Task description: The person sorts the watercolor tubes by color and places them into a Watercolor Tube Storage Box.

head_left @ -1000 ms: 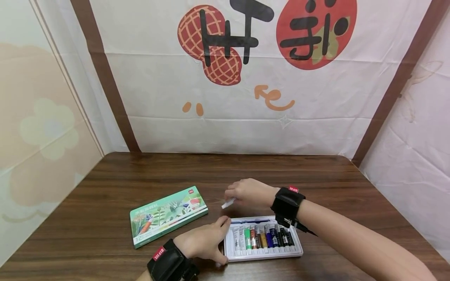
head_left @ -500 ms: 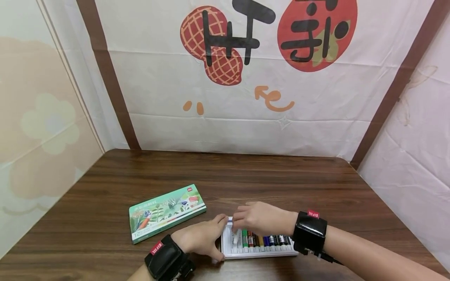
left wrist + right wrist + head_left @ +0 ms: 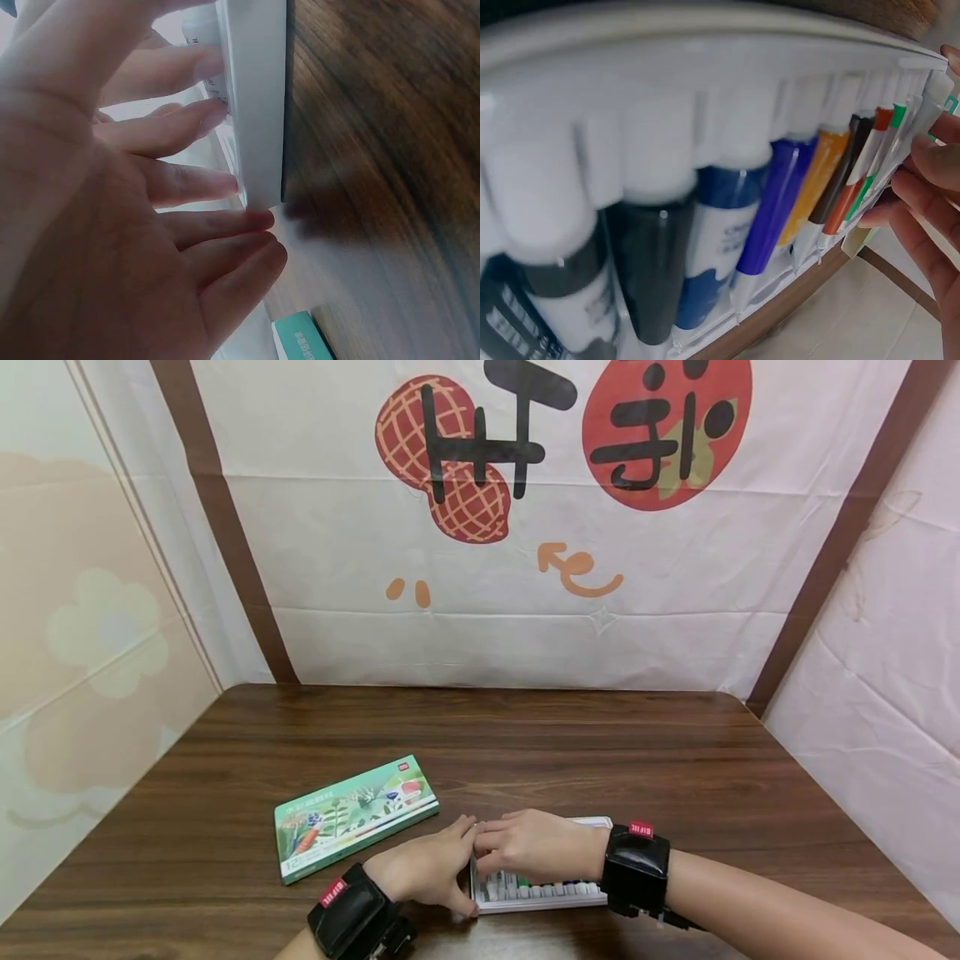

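Note:
My left hand [image 3: 423, 864] holds the left end of a white plastic tray [image 3: 543, 905], thumb at the near corner and forefinger at the far one. My right hand [image 3: 542, 845] reaches over the tray from above, covering most of its tubes in the head view. At the leftmost slot its thumb and fingers pinch a whitish paint tube [image 3: 928, 118], whose printed side [image 3: 202, 34] shows in the left wrist view. White-capped paint tubes lie side by side in the other slots, among them a purple tube [image 3: 776, 202] and an ochre tube [image 3: 819, 180].
A green paint box [image 3: 356, 818] with a plant picture lies on the brown wooden table [image 3: 480, 735], left of the tray. Black bands are strapped on both wrists. A printed cloth [image 3: 480, 647] hangs behind the table.
My right hand has come down from behind the tray with the whitish paint tube and moved it into the left end of the tray. My left hand stays at the tray's left end.

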The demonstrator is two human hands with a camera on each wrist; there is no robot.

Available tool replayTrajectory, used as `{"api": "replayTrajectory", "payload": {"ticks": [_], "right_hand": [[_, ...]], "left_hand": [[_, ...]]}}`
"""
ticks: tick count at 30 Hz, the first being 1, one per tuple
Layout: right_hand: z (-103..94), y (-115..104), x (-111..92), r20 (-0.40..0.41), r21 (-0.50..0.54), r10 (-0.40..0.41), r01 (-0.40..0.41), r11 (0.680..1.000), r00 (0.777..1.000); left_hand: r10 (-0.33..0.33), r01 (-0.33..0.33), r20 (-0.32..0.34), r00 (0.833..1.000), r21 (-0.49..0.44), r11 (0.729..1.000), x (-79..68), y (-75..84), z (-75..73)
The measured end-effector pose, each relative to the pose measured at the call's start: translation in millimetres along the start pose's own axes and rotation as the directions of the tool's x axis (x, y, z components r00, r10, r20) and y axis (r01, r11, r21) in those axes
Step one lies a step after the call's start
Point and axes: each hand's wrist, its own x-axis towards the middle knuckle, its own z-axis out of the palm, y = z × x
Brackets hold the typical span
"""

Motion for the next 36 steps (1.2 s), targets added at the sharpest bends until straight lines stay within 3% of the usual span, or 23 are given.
{"api": "replayTrajectory", "payload": {"ticks": [4,9,16,26,32,36], "right_hand": [[3.4,1,1,-0.06,0.092,-0.003,0.008,0.996,0.998],[4.0,0,1,-0.062,0.122,0.019,-0.012,0.992,0.998],[5.7,-3,1,-0.093,0.11,0.064,-0.054,0.992,0.994],[9.1,-9,4,-0.069,0.057,0.109,-0.106,0.993,0.992],[3.5,-8,-13,-0.053,0.092,0.158,-0.152,0.984,0.986],[-10.7,0,-38,-0.042,0.164,0.26,-0.25,0.954,0.965]], "left_hand": [[-0.007,0.007,0.009,1.0,-0.016,1.0,-0.1,-0.8,-0.4],[0.009,-0.009,-0.002,1.0,-0.011,1.0,0.4,-1.8,0.5],[0.037,-0.038,-0.028,0.999,-0.013,0.999,0.7,-2.3,1.5],[0.041,-0.041,-0.01,0.999,-0.012,0.999,0.1,-4.1,-0.1],[0.035,-0.035,-0.026,0.999,0.009,0.999,1.8,-2.8,2.3],[0.025,-0.024,-0.027,0.999,0.037,0.999,0.1,-5.7,3.5]]}}
